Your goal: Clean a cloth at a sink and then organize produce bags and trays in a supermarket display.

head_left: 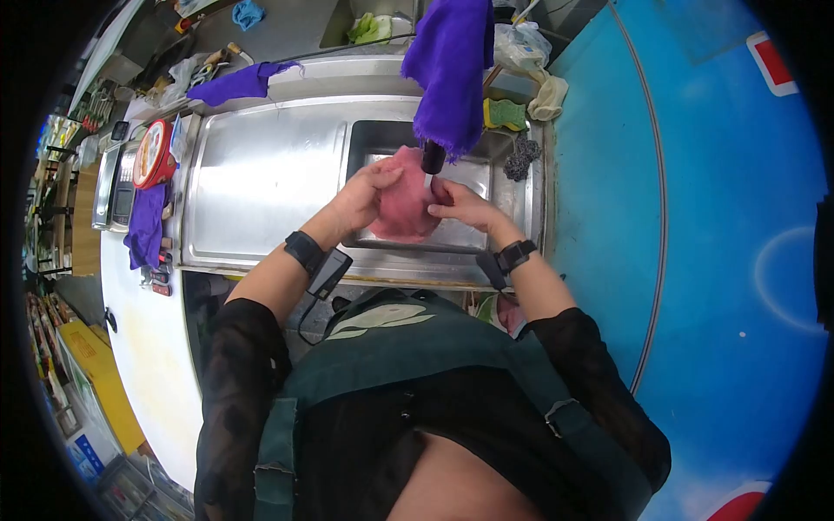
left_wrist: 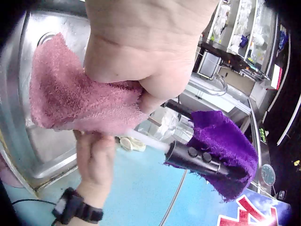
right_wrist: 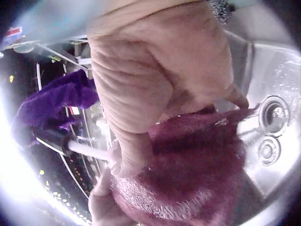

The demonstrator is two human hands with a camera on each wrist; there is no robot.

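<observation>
A wet pink cloth [head_left: 404,213] hangs spread between both hands over the steel sink basin [head_left: 367,139]. My left hand [head_left: 358,198] grips its left side, thumb on top. On the other side my right hand [head_left: 469,208] pinches the cloth's edge between thumb and fingers. A black faucet nozzle [left_wrist: 188,155] pours a stream of water [left_wrist: 148,140] onto the cloth near the right thumb. A purple cloth [head_left: 452,74] drapes over the faucet above. In the right wrist view the sink drain [right_wrist: 273,115] shows beside the pink cloth, whose folds hide some fingertips.
A steel drainboard [head_left: 265,182] extends left of the basin. A green and yellow sponge [head_left: 504,114], a steel scourer [head_left: 521,159] and pale gloves [head_left: 548,95] sit at the back right. A blue panel [head_left: 695,217] borders the right side. Another purple cloth [head_left: 239,85] lies on the back ledge.
</observation>
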